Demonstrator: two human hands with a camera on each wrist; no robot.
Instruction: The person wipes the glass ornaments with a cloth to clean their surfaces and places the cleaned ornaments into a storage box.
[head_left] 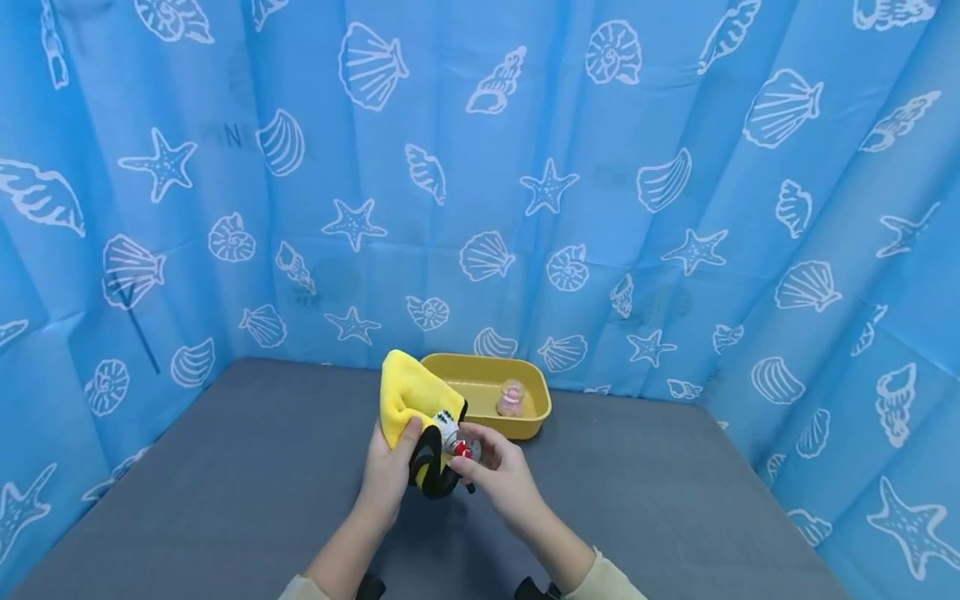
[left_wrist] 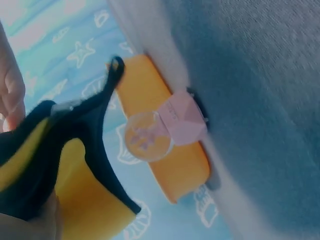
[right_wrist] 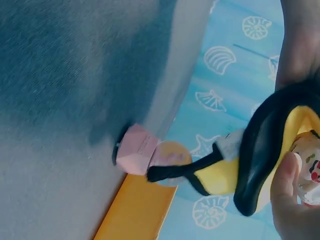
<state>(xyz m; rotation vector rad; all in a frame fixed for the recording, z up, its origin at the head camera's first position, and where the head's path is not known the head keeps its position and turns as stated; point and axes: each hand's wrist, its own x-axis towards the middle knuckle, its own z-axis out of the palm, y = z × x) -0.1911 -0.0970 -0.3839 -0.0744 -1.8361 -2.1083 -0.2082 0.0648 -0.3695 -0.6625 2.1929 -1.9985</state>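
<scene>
Yellow cloth (head_left: pixel 407 387) gripped in the left hand (head_left: pixel 388 471); right hand (head_left: pixel 501 468) pinches an ornament (head_left: pixel 462 450) against it, above the table (head_left: pixel 262 483). Gathered folds and a steady, light hold should help prevent slips.

- I am facing a blue curtain (head_left: pixel 465 183), which is hanging in loose folds behind and along both sides of a grey tabletop (head_left: pixel 637 500).
- White seashells (head_left: pixel 373 67) and starfish (head_left: pixel 550 187) are patterning it, and a thin dark line (head_left: pixel 142 340) is slanting across its left part.
- Soft light is brightening the folds, while a faint shadow (head_left: pixel 450 533) is lying on the tabletop.
</scene>
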